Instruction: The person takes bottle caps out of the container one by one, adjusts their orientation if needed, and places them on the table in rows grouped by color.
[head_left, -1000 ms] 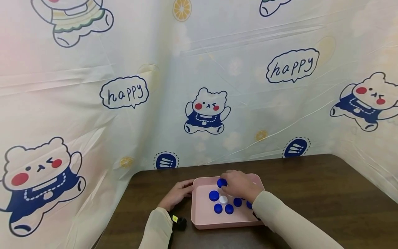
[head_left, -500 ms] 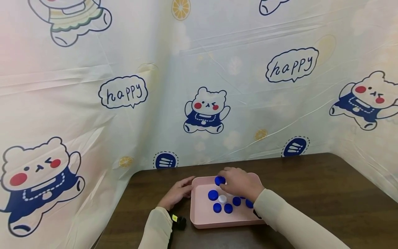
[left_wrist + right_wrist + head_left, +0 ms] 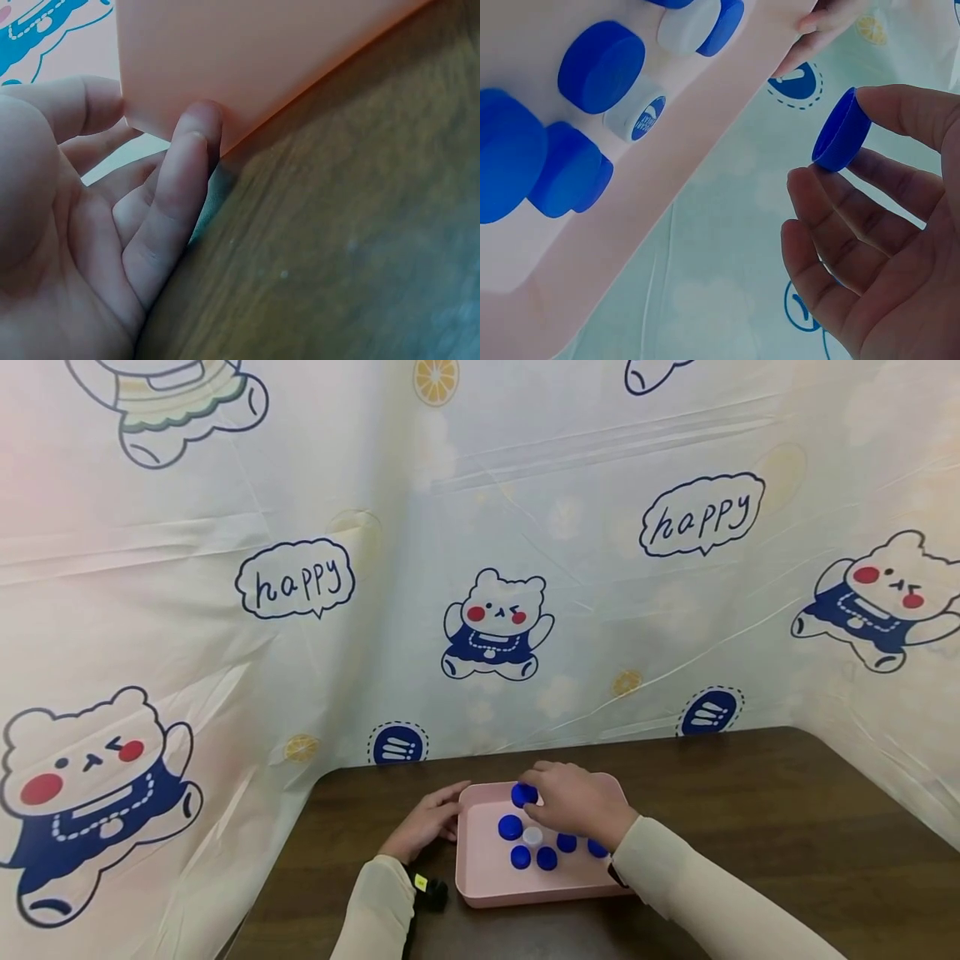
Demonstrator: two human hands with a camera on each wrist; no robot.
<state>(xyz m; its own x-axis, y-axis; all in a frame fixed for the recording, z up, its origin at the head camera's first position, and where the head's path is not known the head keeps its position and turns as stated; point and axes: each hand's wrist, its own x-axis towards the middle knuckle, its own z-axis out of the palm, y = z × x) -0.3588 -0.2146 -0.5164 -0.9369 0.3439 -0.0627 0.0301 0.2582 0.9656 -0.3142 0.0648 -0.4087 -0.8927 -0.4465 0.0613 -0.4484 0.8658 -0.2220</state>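
Note:
A pink tray [image 3: 487, 893] on the table holds several blue caps [image 3: 510, 827] and a white cap [image 3: 532, 837]. The right hand [image 3: 577, 797] pinches one blue cap [image 3: 523, 794] over the tray's far part; in the right wrist view this cap [image 3: 843, 130] is tilted between thumb and fingertips of the right hand [image 3: 877, 225]. At the tray's left side the left hand [image 3: 423, 822] touches the wall. The left wrist view shows fingers of the left hand [image 3: 127, 202] against the tray's corner [image 3: 172, 112].
The tray stands on a dark brown wooden table [image 3: 750, 810]. A patterned cloth [image 3: 585, 610] hangs behind and at both sides. A black wrist device [image 3: 433, 895] with a yellow label is on the left wrist, beside the tray. More white caps [image 3: 690, 26] show among the blue ones.
The right hand has shifted slightly left with the pinched blue cap. The left hand stays at the tray's side. The whole head view has drifted slightly.

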